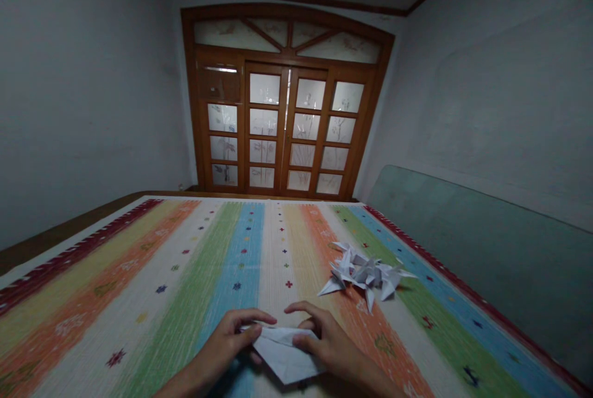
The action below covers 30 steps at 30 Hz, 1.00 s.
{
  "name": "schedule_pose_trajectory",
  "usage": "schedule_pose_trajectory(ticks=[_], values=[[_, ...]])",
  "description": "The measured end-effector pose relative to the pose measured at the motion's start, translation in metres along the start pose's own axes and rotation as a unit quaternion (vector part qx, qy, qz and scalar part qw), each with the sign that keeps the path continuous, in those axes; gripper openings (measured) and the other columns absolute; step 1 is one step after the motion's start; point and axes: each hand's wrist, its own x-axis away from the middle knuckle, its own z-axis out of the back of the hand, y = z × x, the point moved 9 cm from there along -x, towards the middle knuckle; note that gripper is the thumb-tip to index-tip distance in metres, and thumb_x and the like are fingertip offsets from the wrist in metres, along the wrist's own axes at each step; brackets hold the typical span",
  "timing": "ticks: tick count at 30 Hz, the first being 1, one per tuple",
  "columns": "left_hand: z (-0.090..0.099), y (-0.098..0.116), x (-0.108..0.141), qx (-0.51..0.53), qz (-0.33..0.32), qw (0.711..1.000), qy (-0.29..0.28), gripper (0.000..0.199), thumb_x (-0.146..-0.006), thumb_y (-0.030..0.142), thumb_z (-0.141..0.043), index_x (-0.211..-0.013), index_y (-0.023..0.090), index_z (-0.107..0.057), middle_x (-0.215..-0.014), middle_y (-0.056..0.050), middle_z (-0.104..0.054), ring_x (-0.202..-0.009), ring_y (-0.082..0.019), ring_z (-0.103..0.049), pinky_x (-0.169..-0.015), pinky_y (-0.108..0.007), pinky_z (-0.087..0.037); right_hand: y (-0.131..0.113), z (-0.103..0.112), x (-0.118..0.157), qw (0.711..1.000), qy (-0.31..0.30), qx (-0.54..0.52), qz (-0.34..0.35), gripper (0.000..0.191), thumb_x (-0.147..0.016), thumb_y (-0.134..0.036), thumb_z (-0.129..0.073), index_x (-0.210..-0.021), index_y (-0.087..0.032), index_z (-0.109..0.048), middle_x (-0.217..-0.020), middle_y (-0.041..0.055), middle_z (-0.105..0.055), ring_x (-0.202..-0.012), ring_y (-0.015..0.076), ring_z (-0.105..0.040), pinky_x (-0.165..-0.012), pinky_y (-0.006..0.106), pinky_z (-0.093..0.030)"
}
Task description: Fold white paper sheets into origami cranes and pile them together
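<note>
A folded piece of white paper (286, 361) is held between my two hands at the bottom centre, its pointed end towards me. My left hand (234, 339) grips the paper's left corner, thumb on top and fingers behind. On the right side, my right hand (324, 339) presses its thumb on the paper, with the index finger arched above the far edge. Several folded white paper cranes (365, 271) lie in a pile to the right, beyond my right hand.
A striped, multicoloured cloth (185, 287) covers the table. Along the right side stands a pale green padded panel (463, 225). Wooden doors with glass panes (282, 126) are at the far wall.
</note>
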Motion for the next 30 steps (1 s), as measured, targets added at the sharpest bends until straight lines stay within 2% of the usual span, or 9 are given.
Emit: schedule_pose_trajectory(ticks=[3, 6, 11, 15, 19, 22, 24, 27, 30], values=[[0.002, -0.001, 0.001, 0.015, 0.004, 1.000, 0.005, 0.063, -0.071, 0.072, -0.079, -0.103, 0.019, -0.081, -0.091, -0.008, -0.068, -0.081, -0.026, -0.067, -0.065, -0.034, -0.059, 0.006, 0.006, 0.001, 0.998, 0.022, 0.056, -0.017, 0.039, -0.076, -0.037, -0.068, -0.107, -0.016, -0.078, -0.080, 0.0042, -0.071, -0.070, 0.0194, -0.064, -0.061, 0.026, -0.045], [0.001, -0.004, 0.002, 0.006, 0.004, 1.000, -0.001, 0.062, -0.070, 0.074, -0.078, -0.104, 0.021, -0.081, -0.092, -0.006, -0.067, -0.084, -0.027, -0.067, -0.068, -0.036, -0.059, 0.007, 0.011, 0.001, 0.994, 0.048, 0.096, -0.029, 0.034, -0.074, -0.036, -0.068, -0.097, -0.015, -0.082, -0.095, 0.0097, -0.077, -0.088, 0.0264, -0.069, -0.074, 0.031, -0.050], [-0.003, -0.004, 0.002, -0.014, 0.003, 1.000, -0.003, 0.061, -0.073, 0.075, -0.075, -0.102, 0.021, -0.081, -0.093, -0.005, -0.065, -0.081, -0.026, -0.067, -0.071, -0.037, -0.058, 0.011, 0.006, -0.002, 0.993, 0.032, 0.108, -0.047, 0.033, -0.073, -0.034, -0.070, -0.096, -0.015, -0.083, -0.091, 0.0090, -0.079, -0.088, 0.0275, -0.071, -0.075, 0.031, -0.051], [-0.009, 0.004, 0.003, -0.023, -0.002, 1.000, -0.018, 0.057, -0.076, 0.072, -0.073, -0.099, 0.020, -0.079, -0.087, -0.003, -0.063, -0.081, -0.025, -0.065, -0.068, -0.034, -0.057, 0.016, 0.011, -0.002, 0.990, 0.073, 0.114, -0.051, 0.031, -0.072, -0.038, -0.074, -0.091, -0.015, -0.083, -0.092, 0.0089, -0.079, -0.091, 0.0280, -0.070, -0.079, 0.032, -0.052], [-0.013, 0.015, 0.004, -0.076, -0.018, 0.996, -0.036, 0.042, -0.082, 0.060, -0.071, -0.090, 0.019, -0.079, -0.080, -0.002, -0.066, -0.077, -0.021, -0.062, -0.069, -0.029, -0.051, 0.018, 0.010, 0.000, 0.991, 0.080, 0.098, -0.047, 0.028, -0.072, -0.036, -0.074, -0.088, -0.015, -0.081, -0.091, 0.0089, -0.078, -0.090, 0.0283, -0.070, -0.078, 0.033, -0.052], [-0.013, 0.018, 0.008, -0.139, -0.032, 0.989, -0.042, 0.026, -0.076, 0.043, -0.078, -0.087, 0.020, -0.081, -0.081, -0.003, -0.071, -0.079, -0.021, -0.062, -0.074, -0.028, -0.047, 0.023, 0.014, 0.001, 0.989, 0.095, 0.095, -0.065, 0.024, -0.070, -0.034, -0.076, -0.086, -0.017, -0.080, -0.091, 0.0072, -0.077, -0.090, 0.0273, -0.070, -0.076, 0.032, -0.052], [-0.013, 0.017, 0.011, -0.154, -0.030, 0.987, -0.044, 0.024, -0.070, 0.034, -0.081, -0.089, 0.020, -0.083, -0.088, -0.005, -0.075, -0.083, -0.023, -0.064, -0.078, -0.029, -0.047, 0.027, 0.016, 0.002, 0.988, 0.099, 0.089, -0.077, 0.023, -0.069, -0.033, -0.077, -0.088, -0.019, -0.080, -0.092, 0.0057, -0.076, -0.089, 0.0263, -0.070, -0.074, 0.031, -0.052], [-0.009, 0.021, 0.016, -0.194, -0.032, 0.980, -0.013, 0.023, -0.066, 0.025, -0.083, -0.089, 0.025, -0.085, -0.100, -0.007, -0.078, -0.095, -0.027, -0.066, -0.088, -0.034, -0.047, 0.030, 0.017, 0.002, 0.989, 0.098, 0.080, -0.075, 0.025, -0.068, -0.033, -0.078, -0.089, -0.019, -0.079, -0.092, 0.0058, -0.076, -0.088, 0.0258, -0.069, -0.072, 0.031, -0.051], [-0.010, 0.031, 0.018, -0.240, -0.039, 0.970, 0.000, 0.015, -0.069, 0.024, -0.082, -0.082, 0.029, -0.086, -0.096, -0.005, -0.081, -0.100, -0.029, -0.067, -0.096, -0.037, -0.045, 0.027, 0.016, 0.001, 0.991, 0.090, 0.078, -0.058, 0.023, -0.069, -0.033, -0.077, -0.086, -0.018, -0.079, -0.089, 0.0058, -0.075, -0.085, 0.0246, -0.069, -0.071, 0.030, -0.051]])
